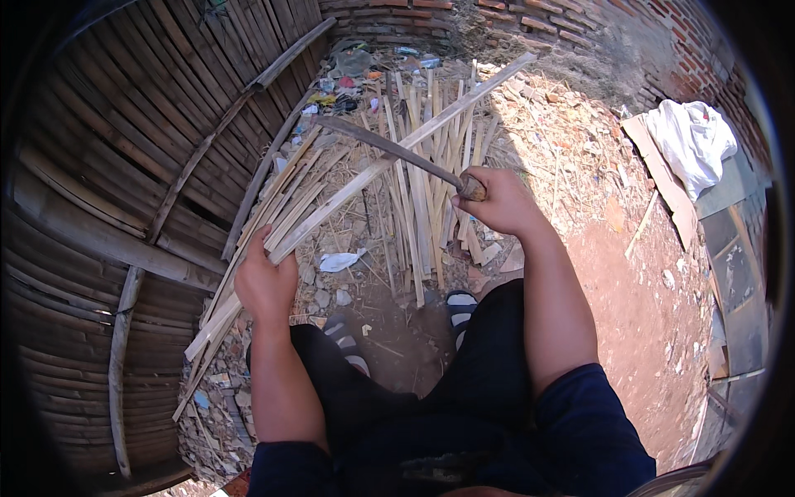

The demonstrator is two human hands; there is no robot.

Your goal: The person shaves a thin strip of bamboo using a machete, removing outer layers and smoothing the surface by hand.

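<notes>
In my left hand [267,283] is the lower end of a long pale wooden strip [331,205], perhaps bamboo, with the fingers closed round it. The strip slants away up to the right. My right hand [503,201] grips the wooden handle of a machete [368,138], whose long dark blade points up and to the left. The blade crosses the strip near its middle; whether they touch I cannot tell. Beneath them lies a loose pile of split strips [424,199] on the ground. More strips [214,327] lie beside and under my left hand.
A bamboo slat wall [91,224] rises close on the left, and a brick wall [563,25] stands at the back. Rubble and coloured litter [352,83] cover the far ground. At the right are a white sack [691,145], cardboard [658,178] and leaning boards [737,282].
</notes>
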